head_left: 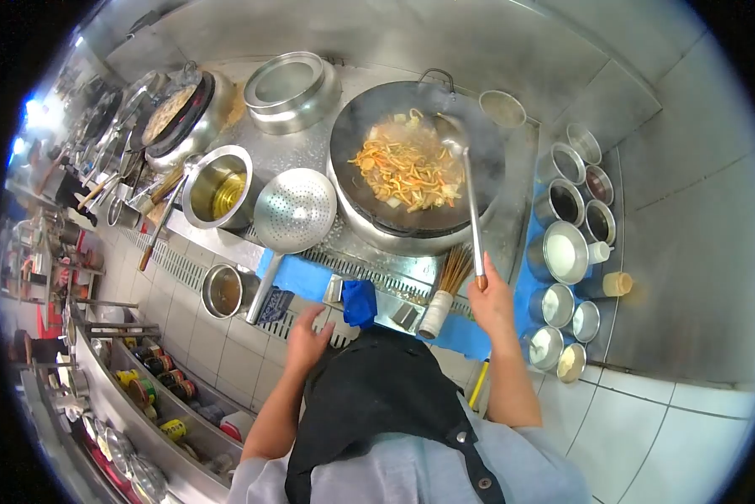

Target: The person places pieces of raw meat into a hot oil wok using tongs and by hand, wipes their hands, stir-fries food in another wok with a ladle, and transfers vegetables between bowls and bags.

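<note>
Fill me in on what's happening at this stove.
A person's right hand grips a long ladle, its bowl at the edge of a noodle-like mix in a steaming wok. The left hand holds nothing visible, near a blue cloth. A perforated strainer rests between the wok and a pot of yellow liquid.

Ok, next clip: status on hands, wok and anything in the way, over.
Right hand grips ladle; left hand open, seemingly empty. Noodles steaming in wok, ladle bowl at their edge. Nothing apparently blocking the ladle.
</note>
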Demonstrator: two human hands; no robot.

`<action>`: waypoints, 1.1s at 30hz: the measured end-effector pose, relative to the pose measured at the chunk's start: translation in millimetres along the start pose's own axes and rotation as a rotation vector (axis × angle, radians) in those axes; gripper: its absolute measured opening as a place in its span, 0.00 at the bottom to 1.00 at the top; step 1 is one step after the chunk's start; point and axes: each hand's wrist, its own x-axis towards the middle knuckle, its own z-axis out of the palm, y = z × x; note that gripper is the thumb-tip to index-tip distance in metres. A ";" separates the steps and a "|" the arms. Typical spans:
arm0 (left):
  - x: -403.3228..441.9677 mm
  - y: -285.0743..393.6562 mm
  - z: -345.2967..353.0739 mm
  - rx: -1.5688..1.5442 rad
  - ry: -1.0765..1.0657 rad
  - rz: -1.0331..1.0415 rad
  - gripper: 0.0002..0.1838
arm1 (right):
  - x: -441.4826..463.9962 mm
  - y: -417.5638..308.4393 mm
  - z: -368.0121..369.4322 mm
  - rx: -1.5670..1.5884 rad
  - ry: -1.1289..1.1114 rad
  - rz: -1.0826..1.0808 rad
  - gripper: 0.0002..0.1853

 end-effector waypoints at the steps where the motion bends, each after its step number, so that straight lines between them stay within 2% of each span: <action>1: 11.1 12.5 2.7 0.020 0.034 0.044 0.27 | 0.6 -7.7 -2.4 -0.006 0.015 0.072 0.36; 4: 33.8 33.0 15.9 0.111 0.107 0.179 0.31 | 2.9 -11.2 -11.8 0.271 -0.207 0.284 0.36; 6: 47.7 23.6 33.1 0.211 0.114 0.278 0.33 | 6.6 1.8 -17.3 0.329 -0.242 0.189 0.37; 7: 50.2 29.0 37.8 0.250 0.064 0.218 0.35 | 9.8 10.2 -17.6 0.356 -0.258 0.144 0.37; 10: 55.8 41.7 44.7 0.302 0.074 0.237 0.35 | 55.8 35.5 4.1 0.122 -0.014 -0.193 0.37; 13: 55.2 45.9 54.7 0.338 0.037 0.274 0.32 | 104.9 17.9 12.9 0.002 0.039 -0.051 0.36; 16: 53.1 53.3 55.6 0.392 -0.068 0.269 0.30 | 109.1 0.3 2.1 -0.252 -0.062 -0.215 0.36; 17: 53.4 58.4 54.4 0.416 -0.048 0.324 0.29 | 97.8 -10.5 -8.6 -0.331 -0.201 -0.131 0.36; 20: 61.8 47.4 63.5 0.391 -0.208 0.394 0.28 | 59.1 28.3 -24.7 -0.411 -0.105 -0.458 0.38; 21: 65.7 40.6 67.7 0.333 -0.212 0.468 0.27 | 40.7 28.4 -35.0 -0.336 -0.141 -0.364 0.39; 23: 70.8 50.4 60.8 0.057 -0.300 0.244 0.25 | 14.8 14.2 -53.2 -0.185 -0.214 -0.180 0.40; 25: 69.0 65.2 46.3 -0.179 -0.361 0.026 0.23 | 12.2 22.6 -28.4 -0.076 -0.118 -0.007 0.41; 28: 84.7 49.3 49.0 -0.824 -0.274 -0.189 0.24 | 19.5 -7.6 8.5 0.188 -0.039 0.263 0.39; 29: 90.3 50.1 45.4 -1.129 -0.331 -0.423 0.21 | 22.4 -20.9 16.5 0.293 -0.030 0.354 0.39; 32: 110.5 38.8 24.2 -1.479 -0.576 -0.653 0.22 | 11.0 -37.6 19.5 0.306 -0.191 0.343 0.37; 33: 117.1 30.7 27.4 -1.462 -0.588 -0.596 0.26 | -0.1 -31.3 24.1 0.107 -0.103 0.096 0.36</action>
